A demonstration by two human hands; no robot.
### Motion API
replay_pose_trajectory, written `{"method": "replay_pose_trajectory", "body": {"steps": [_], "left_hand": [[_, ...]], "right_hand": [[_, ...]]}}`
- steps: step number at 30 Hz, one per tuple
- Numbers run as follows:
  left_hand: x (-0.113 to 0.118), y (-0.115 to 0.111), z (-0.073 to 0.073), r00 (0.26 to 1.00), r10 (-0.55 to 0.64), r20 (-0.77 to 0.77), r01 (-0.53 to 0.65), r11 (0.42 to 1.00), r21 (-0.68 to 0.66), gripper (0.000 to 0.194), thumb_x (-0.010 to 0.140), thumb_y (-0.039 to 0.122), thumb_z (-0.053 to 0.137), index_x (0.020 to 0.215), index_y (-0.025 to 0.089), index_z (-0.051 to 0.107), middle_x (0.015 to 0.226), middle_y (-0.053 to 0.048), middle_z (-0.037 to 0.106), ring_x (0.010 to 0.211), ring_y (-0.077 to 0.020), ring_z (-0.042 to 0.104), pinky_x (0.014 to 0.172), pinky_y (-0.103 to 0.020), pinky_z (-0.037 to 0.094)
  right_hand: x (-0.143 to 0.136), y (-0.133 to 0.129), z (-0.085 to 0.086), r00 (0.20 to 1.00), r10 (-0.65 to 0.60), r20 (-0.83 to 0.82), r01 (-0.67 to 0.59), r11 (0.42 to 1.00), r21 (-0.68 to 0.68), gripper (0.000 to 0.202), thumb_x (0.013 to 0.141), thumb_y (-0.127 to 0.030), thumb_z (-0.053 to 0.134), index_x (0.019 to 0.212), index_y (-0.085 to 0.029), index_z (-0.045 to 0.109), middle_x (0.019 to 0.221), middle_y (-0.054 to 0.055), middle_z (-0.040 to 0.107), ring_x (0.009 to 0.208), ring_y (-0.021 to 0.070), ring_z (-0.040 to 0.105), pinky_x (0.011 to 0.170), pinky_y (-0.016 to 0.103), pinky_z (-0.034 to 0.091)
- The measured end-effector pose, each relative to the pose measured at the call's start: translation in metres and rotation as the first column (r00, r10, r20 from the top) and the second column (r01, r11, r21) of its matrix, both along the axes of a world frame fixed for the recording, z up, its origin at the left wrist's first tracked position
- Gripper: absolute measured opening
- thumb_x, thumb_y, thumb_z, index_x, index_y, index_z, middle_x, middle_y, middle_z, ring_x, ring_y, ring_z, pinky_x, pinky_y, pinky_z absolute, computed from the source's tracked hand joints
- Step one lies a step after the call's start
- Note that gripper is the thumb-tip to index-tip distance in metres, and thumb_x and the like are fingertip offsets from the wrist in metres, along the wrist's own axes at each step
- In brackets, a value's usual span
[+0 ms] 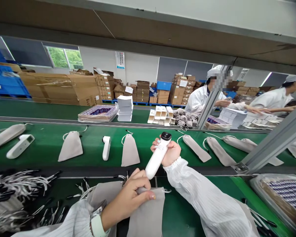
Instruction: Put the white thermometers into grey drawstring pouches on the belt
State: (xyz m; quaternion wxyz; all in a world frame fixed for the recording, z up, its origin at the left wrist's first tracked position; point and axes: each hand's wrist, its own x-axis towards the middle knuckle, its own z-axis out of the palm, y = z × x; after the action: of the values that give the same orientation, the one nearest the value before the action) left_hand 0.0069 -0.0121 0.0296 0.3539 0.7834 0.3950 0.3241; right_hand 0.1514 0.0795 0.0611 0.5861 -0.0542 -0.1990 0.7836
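My right hand (171, 152) is closed around a white infrared thermometer (156, 158), tilted with its black-tipped head up and its rounded end down. Just below, my left hand (134, 189) pinches the top edge of a light grey drawstring pouch (148, 215), which hangs down toward me. The thermometer's lower end is beside my left fingers, near the pouch's mouth; whether it touches the cloth I cannot tell. Under my left wrist lies another grey pouch (105, 192).
On the green conveyor belt (46, 144) lie grey pouches (130, 149) and white thermometers (106, 148). A heap of corded pouches (10, 197) is at left, a bagged tray (281, 197) at right. A metal post (268, 144) slants up on the right. Two co-workers (202, 98) stand across the belt.
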Motion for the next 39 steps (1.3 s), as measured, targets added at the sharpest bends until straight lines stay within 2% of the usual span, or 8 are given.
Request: {"method": "replay_pose_trajectory", "body": {"steps": [6, 10, 16, 22, 28, 33, 36, 39], "left_hand": [[0.000, 0.000, -0.002, 0.993, 0.085, 0.083, -0.084, 0.996, -0.025, 0.029, 0.079, 0.039, 0.047, 0.059, 0.018, 0.043, 0.068, 0.002, 0.035, 0.071, -0.0140, 0.038, 0.065, -0.024, 0.028], [0.000, -0.001, -0.001, 0.976, 0.169, 0.135, -0.166, 0.986, -0.027, 0.029, 0.080, 0.037, 0.045, 0.059, 0.018, 0.041, 0.069, 0.002, 0.035, 0.072, -0.0142, 0.039, 0.066, -0.024, 0.030], [-0.001, 0.001, 0.004, 0.962, 0.242, 0.130, -0.244, 0.970, 0.001, 0.030, 0.080, 0.033, 0.045, 0.056, 0.019, 0.033, 0.065, 0.003, 0.035, 0.067, -0.0135, 0.038, 0.062, -0.024, 0.030], [-0.002, -0.001, 0.003, 0.964, 0.262, 0.052, -0.259, 0.965, -0.050, 0.034, 0.077, 0.034, 0.047, 0.055, 0.019, 0.027, 0.063, 0.004, 0.030, 0.061, -0.0120, 0.035, 0.058, -0.024, 0.029], [-0.004, -0.001, 0.005, 0.954, 0.294, -0.051, -0.287, 0.951, 0.111, 0.030, 0.082, 0.035, 0.041, 0.058, 0.019, 0.034, 0.061, 0.003, 0.035, 0.066, -0.0145, 0.036, 0.060, -0.025, 0.028], [-0.008, 0.004, 0.009, 0.899, 0.438, 0.005, -0.430, 0.881, 0.196, 0.030, 0.083, 0.032, 0.038, 0.057, 0.019, 0.032, 0.064, 0.002, 0.037, 0.068, -0.0152, 0.036, 0.062, -0.027, 0.031], [-0.011, 0.006, 0.012, 0.875, 0.479, 0.074, -0.484, 0.851, 0.203, 0.030, 0.084, 0.031, 0.037, 0.057, 0.019, 0.031, 0.068, 0.002, 0.035, 0.069, -0.0146, 0.037, 0.063, -0.026, 0.032], [-0.011, 0.009, 0.014, 0.880, 0.461, 0.116, -0.474, 0.868, 0.147, 0.030, 0.084, 0.032, 0.036, 0.057, 0.019, 0.032, 0.070, 0.002, 0.034, 0.068, -0.0134, 0.039, 0.063, -0.025, 0.035]], "right_hand": [[-0.012, -0.012, -0.005, 0.997, 0.043, 0.063, -0.048, 0.996, 0.080, 0.022, 0.044, -0.018, 0.037, 0.065, -0.017, 0.041, 0.055, 0.000, 0.042, 0.050, 0.0105, 0.037, 0.048, 0.023, 0.031], [-0.026, -0.018, -0.013, 0.939, 0.102, 0.329, -0.133, 0.988, 0.073, 0.028, 0.046, -0.015, 0.043, 0.074, -0.017, 0.046, 0.064, 0.001, 0.053, 0.059, 0.0140, 0.048, 0.055, 0.027, 0.037], [-0.019, -0.001, -0.019, 0.654, -0.238, 0.718, 0.081, 0.966, 0.246, 0.023, 0.057, -0.026, 0.067, 0.074, -0.015, 0.056, 0.060, -0.004, 0.049, 0.054, 0.0078, 0.043, 0.052, 0.021, 0.035], [-0.012, 0.004, -0.015, 0.713, -0.206, 0.670, 0.125, 0.978, 0.168, 0.032, 0.058, -0.034, 0.068, 0.082, -0.016, 0.056, 0.070, -0.001, 0.056, 0.059, 0.0090, 0.050, 0.053, 0.023, 0.043], [-0.011, -0.001, -0.009, 0.719, -0.166, 0.675, 0.088, 0.985, 0.148, 0.037, 0.059, -0.037, 0.067, 0.087, -0.021, 0.051, 0.066, -0.003, 0.058, 0.056, 0.0107, 0.054, 0.050, 0.025, 0.045], [-0.017, -0.015, -0.017, 0.652, -0.006, 0.758, -0.234, 0.949, 0.209, 0.032, 0.057, -0.032, 0.070, 0.079, -0.018, 0.052, 0.069, -0.003, 0.057, 0.055, 0.0065, 0.052, 0.049, 0.019, 0.042], [-0.016, -0.022, -0.022, 0.534, 0.131, 0.836, -0.483, 0.858, 0.174, 0.026, 0.065, -0.038, 0.062, 0.078, -0.017, 0.053, 0.057, -0.006, 0.048, 0.045, 0.0032, 0.044, 0.039, 0.014, 0.036], [-0.013, -0.023, -0.024, 0.385, 0.141, 0.912, -0.564, 0.818, 0.112, 0.031, 0.070, -0.047, 0.053, 0.078, -0.017, 0.055, 0.048, -0.008, 0.040, 0.036, 0.0025, 0.037, 0.030, 0.012, 0.027]]}}
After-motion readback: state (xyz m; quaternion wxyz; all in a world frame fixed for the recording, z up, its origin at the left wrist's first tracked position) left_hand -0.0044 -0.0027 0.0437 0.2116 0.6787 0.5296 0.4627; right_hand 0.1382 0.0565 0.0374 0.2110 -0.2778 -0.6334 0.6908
